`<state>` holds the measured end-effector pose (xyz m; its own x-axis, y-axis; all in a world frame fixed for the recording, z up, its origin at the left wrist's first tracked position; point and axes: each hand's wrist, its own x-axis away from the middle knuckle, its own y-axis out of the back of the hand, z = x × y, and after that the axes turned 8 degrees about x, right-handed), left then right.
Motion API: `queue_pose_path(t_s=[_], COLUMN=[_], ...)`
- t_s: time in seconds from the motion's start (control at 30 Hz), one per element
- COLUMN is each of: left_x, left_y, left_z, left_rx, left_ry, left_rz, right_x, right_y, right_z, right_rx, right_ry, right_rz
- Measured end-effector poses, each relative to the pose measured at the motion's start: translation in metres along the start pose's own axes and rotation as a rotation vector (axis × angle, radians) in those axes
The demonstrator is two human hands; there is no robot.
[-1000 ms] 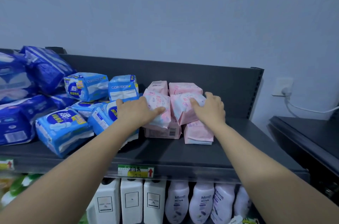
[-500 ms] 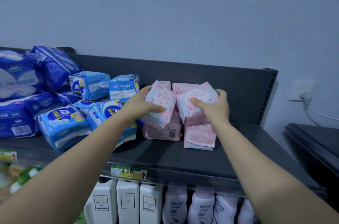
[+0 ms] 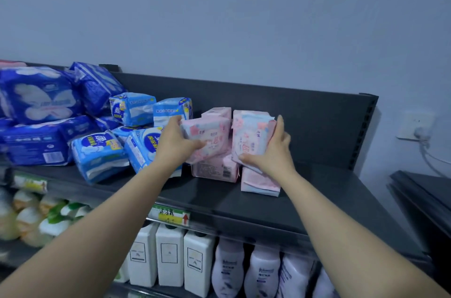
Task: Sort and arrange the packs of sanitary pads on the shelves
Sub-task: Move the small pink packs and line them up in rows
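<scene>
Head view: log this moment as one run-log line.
left hand: grips left pink pack | right hand: grips right pink pack | where: over pink stack on shelf | blue packs: piled left

Each hand grips a pink pack above the shelf.

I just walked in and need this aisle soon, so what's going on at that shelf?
A person is sorting pad packs on the top shelf. The left hand grips the left pack and the right hand grips the right pack, both pink, over the pink pile. The blue packs lie heaped to the left. Bottles stand on the level below.
</scene>
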<state>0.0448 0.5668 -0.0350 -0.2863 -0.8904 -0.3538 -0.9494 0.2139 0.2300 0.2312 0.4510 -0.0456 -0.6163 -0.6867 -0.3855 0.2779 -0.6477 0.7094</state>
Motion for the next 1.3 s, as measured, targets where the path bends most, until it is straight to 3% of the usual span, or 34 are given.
queue_pose_path(t_s=[0.13, 0.33, 0.57, 0.83, 1.3], left_x=[0.012, 0.019, 0.027, 0.041, 0.131], left_y=[-0.001, -0.003, -0.010, -0.018, -0.001], left_z=[0.001, -0.012, -0.020, 0.004, -0.022], left_rx=[-0.017, 0.316, 0.541, 0.590, 0.726], left_ry=[-0.004, 0.045, 0.128, 0.240, 0.260], left_rz=[-0.031, -0.086, 0.108, 0.374, 0.893], right_x=[0.004, 0.006, 0.021, 0.074, 0.235], right_y=[-0.004, 0.017, 0.054, 0.077, 0.131], right_z=[-0.008, -0.005, -0.010, -0.015, 0.004], right_rx=[-0.089, -0.252, -0.403, -0.477, -0.496], right_ry=[-0.068, -0.034, -0.044, -0.184, -0.369], right_rz=[0.037, -0.140, -0.321, -0.392, -0.614])
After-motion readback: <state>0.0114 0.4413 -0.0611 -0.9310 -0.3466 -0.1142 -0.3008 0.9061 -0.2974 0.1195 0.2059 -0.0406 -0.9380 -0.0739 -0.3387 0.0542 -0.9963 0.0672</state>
